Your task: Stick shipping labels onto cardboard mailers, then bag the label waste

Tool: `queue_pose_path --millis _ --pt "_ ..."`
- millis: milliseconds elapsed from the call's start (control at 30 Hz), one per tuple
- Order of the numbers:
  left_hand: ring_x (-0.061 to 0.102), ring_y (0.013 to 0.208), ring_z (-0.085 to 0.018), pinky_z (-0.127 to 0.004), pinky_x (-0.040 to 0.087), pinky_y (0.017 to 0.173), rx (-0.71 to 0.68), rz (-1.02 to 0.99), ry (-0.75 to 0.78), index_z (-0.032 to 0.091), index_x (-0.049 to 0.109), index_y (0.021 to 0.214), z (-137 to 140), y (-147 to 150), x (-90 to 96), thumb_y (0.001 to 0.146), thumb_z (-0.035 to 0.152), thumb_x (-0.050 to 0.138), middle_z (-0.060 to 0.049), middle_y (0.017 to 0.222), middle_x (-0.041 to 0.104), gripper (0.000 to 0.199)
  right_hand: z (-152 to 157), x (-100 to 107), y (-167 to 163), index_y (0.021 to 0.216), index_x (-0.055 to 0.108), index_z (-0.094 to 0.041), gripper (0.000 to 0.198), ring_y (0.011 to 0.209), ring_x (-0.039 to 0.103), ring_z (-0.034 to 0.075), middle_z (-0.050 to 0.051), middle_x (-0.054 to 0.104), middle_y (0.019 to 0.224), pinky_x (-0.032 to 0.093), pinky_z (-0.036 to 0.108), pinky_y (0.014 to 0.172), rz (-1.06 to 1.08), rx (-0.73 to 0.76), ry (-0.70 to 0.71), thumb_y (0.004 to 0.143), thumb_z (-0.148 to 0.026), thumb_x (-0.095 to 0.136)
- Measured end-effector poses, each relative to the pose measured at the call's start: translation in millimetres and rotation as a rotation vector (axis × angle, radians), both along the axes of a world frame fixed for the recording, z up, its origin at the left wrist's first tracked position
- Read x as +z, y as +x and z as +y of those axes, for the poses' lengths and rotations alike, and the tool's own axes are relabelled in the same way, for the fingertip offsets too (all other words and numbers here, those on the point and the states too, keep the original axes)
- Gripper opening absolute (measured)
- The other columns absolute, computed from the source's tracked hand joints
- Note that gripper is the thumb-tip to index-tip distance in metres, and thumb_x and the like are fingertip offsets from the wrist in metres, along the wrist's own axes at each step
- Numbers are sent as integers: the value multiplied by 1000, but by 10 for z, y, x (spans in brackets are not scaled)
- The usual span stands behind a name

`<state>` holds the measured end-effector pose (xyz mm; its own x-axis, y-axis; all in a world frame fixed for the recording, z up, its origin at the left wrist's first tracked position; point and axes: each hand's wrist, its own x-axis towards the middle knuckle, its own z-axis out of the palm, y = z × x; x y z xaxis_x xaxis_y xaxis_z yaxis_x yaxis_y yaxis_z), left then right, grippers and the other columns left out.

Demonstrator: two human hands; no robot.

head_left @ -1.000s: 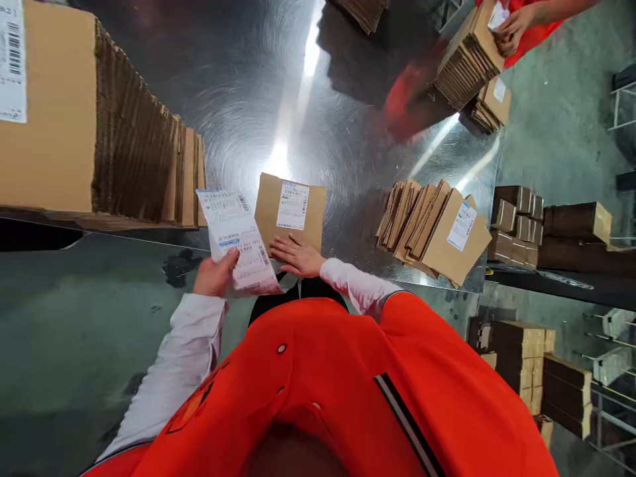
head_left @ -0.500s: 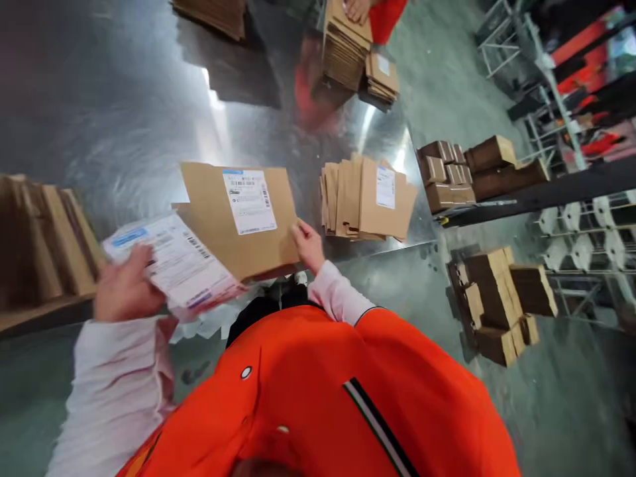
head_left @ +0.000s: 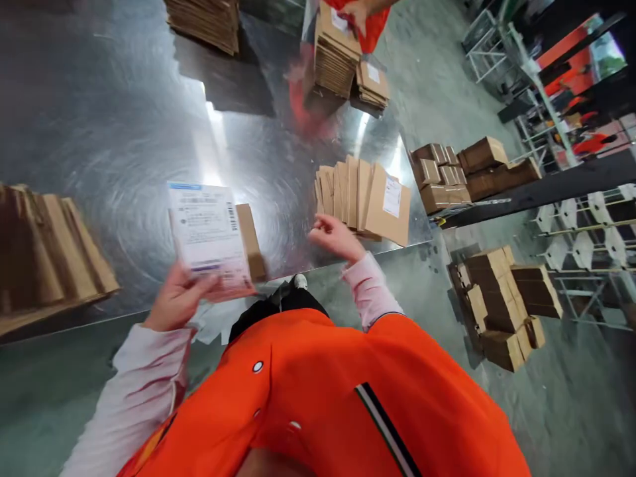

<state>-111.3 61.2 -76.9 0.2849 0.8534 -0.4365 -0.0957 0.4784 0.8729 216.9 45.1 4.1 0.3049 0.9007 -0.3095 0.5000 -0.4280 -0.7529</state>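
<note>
The surface (head_left: 144, 132) was a broad sheet of bare metal, scuffed with fine circular scratches and streaked with bright reflections of overhead lights. Its near edge ran just in front of the person, and beyond it spread a smooth grey-green concrete floor (head_left: 427, 73).

The left hand (head_left: 191, 295) gripped the label sheets (head_left: 206, 228) by their lower left edge, thumb on top. They were thin white paper with a blue band along the top, a barcode down the right side and a reddish strip at the bottom, held over the near part of the surface. A piece of brown cardboard (head_left: 252, 242) showed from behind their right side, mostly hidden by them.

The right hand (head_left: 340, 237) was over the surface near its edge, fingers curled loosely inward; whether they were fully closed could not be told. Just beside it lay a fanned row of flat cardboard (head_left: 354, 195), the end piece bearing a white label (head_left: 392, 197). At the left stood a blurred row of upright cardboard (head_left: 54, 248), its edges rough.

Across the surface, a co-worker's hand (head_left: 356, 14) rested by a tall cardboard stack (head_left: 338, 66). On the floor at right stood plain, box-shaped cartons (head_left: 497, 305), their contents hidden, near a metal rack (head_left: 586, 258).
</note>
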Motion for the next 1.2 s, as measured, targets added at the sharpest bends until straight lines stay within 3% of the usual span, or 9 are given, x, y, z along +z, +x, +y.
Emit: queue_pose_path --millis 33,133,233,367,500,700,867,1000,1200 --pt "68 115 -35 -51 47 116 -64 22 -38 18 71 101 -41 22 -3 50 40 88 -10 111 77 58 20 -209 -372 126 67 -12 65 85 67 15 10 73 113 59 28 80 255 103 -90 67 -31 89" --pt "70 105 -37 -51 52 107 -121 44 -160 16 73 94 -144 56 1 45 45 89 -15 106 77 60 -87 -663 -1228 111 71 -18 43 96 70 18 6 75 111 60 30 86 594 80 -141 77 -42 83" --pt "70 98 -33 -44 57 95 149 66 -200 14 72 91 -193 45 -37 46 44 88 -15 105 77 56 -224 -811 -1567 97 74 -16 37 94 71 20 5 77 100 61 32 84 642 126 -242 77 -46 82" --pt "67 76 -23 -34 57 74 285 192 -239 11 73 75 -250 37 -131 55 42 80 -10 81 75 37 -41 -790 -1567 112 76 -17 45 94 72 19 5 77 108 59 30 88 478 235 -166 73 -37 86" --pt "58 61 -18 -28 48 56 237 245 -285 11 73 68 -358 114 -282 55 46 81 -6 63 67 39 233 -759 -1529 95 82 -18 17 91 73 18 5 79 96 55 29 91 178 382 -109 84 -30 79" --pt "62 62 -18 -28 53 58 399 99 -432 10 71 78 -387 322 -619 52 44 85 -7 70 69 45 471 -965 -1557 86 81 -18 10 90 70 16 3 77 92 52 26 88 -30 459 -113 88 -27 77" --pt "66 65 -22 -33 57 60 422 -1 -529 10 72 83 -303 356 -698 49 39 86 -9 75 71 47 821 -1209 -1549 97 78 -13 17 84 67 13 5 74 97 53 24 82 44 545 -256 87 -26 78" --pt "65 67 -20 -28 54 60 459 74 -433 11 73 79 -283 260 -788 52 46 85 -9 75 72 46 817 -1269 -1505 100 78 -12 17 73 64 10 2 74 85 50 21 72 210 698 -396 85 -20 77" --pt "58 64 -17 -25 46 57 438 267 -333 9 72 76 -224 216 -891 60 44 78 -6 68 66 40 566 -1197 -1537 97 81 -13 15 79 69 15 3 76 85 52 25 75 145 442 -272 87 -23 76"
